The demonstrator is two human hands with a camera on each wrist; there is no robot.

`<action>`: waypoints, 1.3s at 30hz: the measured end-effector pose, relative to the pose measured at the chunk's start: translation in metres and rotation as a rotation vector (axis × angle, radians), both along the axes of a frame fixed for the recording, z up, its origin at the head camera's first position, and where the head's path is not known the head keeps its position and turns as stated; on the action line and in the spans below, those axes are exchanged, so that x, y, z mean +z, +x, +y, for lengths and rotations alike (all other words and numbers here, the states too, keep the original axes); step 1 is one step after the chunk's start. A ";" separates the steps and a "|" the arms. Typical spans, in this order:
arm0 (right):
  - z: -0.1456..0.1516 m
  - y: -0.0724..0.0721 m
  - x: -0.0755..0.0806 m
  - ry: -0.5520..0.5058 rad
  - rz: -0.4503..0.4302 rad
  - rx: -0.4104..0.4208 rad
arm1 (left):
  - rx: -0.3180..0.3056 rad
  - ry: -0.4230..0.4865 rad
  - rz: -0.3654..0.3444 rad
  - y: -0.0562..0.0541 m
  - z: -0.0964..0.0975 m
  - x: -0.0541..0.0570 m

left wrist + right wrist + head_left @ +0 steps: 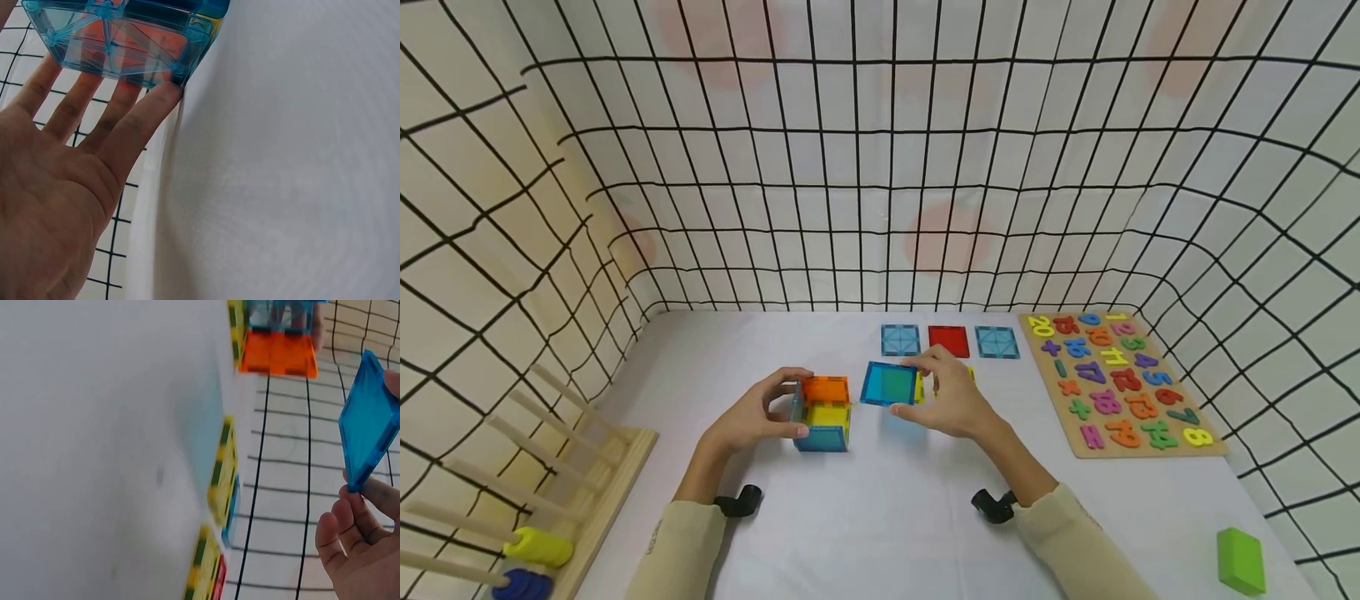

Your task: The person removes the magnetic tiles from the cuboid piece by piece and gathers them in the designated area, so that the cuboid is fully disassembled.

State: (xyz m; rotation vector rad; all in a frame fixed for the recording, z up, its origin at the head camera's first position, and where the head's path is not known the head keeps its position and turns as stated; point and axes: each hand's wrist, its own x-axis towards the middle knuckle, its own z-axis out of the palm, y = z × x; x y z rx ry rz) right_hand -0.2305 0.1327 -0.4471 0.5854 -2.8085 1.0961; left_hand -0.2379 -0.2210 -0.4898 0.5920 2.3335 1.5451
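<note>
In the head view, my left hand (739, 419) holds a small open-topped box of magnetic tiles (822, 439), thumb at the front and fingers toward the back. Its walls include blue and orange tiles, and yellow shows inside. The left wrist view has the fingers against a clear blue tile wall (119, 47). Just right of the box, my right hand (957, 398) pinches a square blue magnetic tile (880, 384) by its edges, apart from the box. That blue tile (370, 419) is tilted above the table in the right wrist view.
Yellow tiles (223, 475) lie on the table, partly behind my right hand. Further back are a red tile (948, 342) and light-blue tiles (900, 340). A number puzzle board (1078, 442) is at right, a green block (1240, 561) front right, a wooden peg rack (617, 483) at left. Black grid surrounds the table.
</note>
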 end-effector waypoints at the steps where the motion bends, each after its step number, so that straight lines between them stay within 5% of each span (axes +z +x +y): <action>1: 0.006 0.000 0.000 0.007 0.007 0.000 | 0.000 0.001 -0.002 0.000 0.000 0.000; 14: 0.094 -0.007 0.004 0.140 0.041 -0.088 | 0.000 0.007 -0.002 -0.001 -0.001 -0.001; 24: 0.152 -0.013 -0.001 0.258 -0.013 -0.109 | 0.000 0.013 -0.003 -0.001 -0.001 -0.002; 39: 0.177 -0.029 -0.020 0.364 -0.159 -0.118 | 0.002 0.014 -0.011 -0.001 -0.001 -0.003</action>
